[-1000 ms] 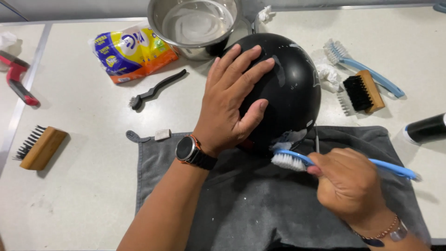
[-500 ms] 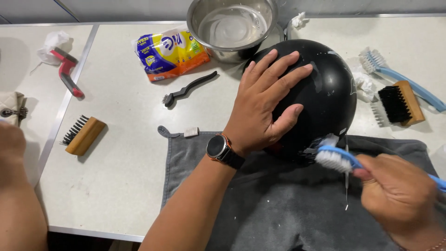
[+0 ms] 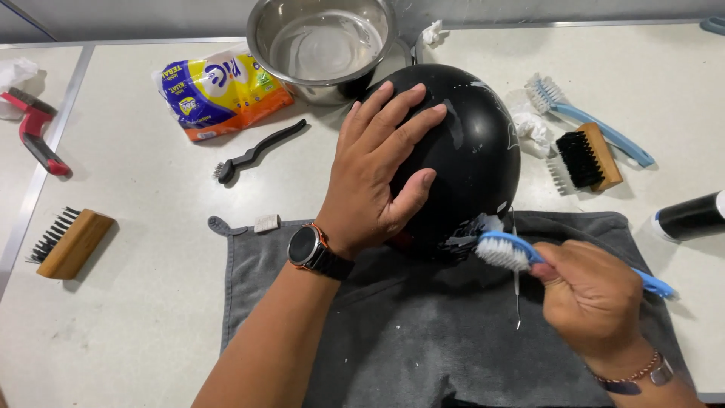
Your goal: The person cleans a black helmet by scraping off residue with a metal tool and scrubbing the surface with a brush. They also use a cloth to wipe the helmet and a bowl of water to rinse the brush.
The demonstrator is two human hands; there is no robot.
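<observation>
The big white counter held everything. A grey towel lay spread on the near part of it. On the far edge of the towel sat a round, shiny black helmet, with wet soapy smears on its side.

Behind the helmet stood a metal bowl with water in it. Next to the bowl lay a yellow, blue and orange packet.

The left hand lay flat on the helmet. Its fingers were spread wide and pointed away from the person, and the thumb pressed on the near side. This grip was open, just pushing down and not wrapped around anything. A dark watch sat on that wrist, and the arm came up from the bottom of the view.

The right hand was curled in a fist, its grip clenched on the handle of a blue brush. The white bristles pointed down and touched the low front edge of the helmet, where there was foam. A bracelet showed on that wrist.

To the right lay another blue brush, a wooden brush with black bristles, and a black bottle. To the left lay a wooden brush, a thin black brush, and a red tool.
</observation>
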